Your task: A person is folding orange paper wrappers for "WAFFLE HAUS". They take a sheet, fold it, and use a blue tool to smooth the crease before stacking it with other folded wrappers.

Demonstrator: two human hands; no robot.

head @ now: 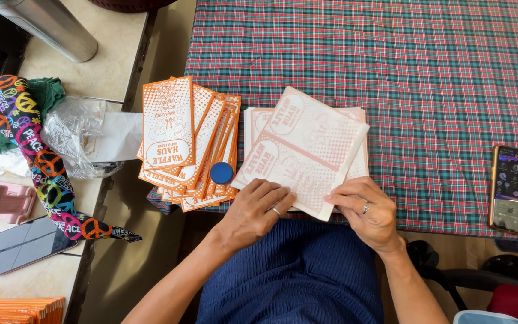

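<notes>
Your left hand (253, 213) and right hand (368, 211) pinch the near edge of a pale printed paper sleeve (304, 153) atop its stack on the plaid surface (427, 78). It looks light, floppy and easily creased (grip edges, not the middle).

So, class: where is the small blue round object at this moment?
In the head view the blue round object lies on the fanned stack of orange printed sleeves, left of centre, just above the left hand.
</notes>
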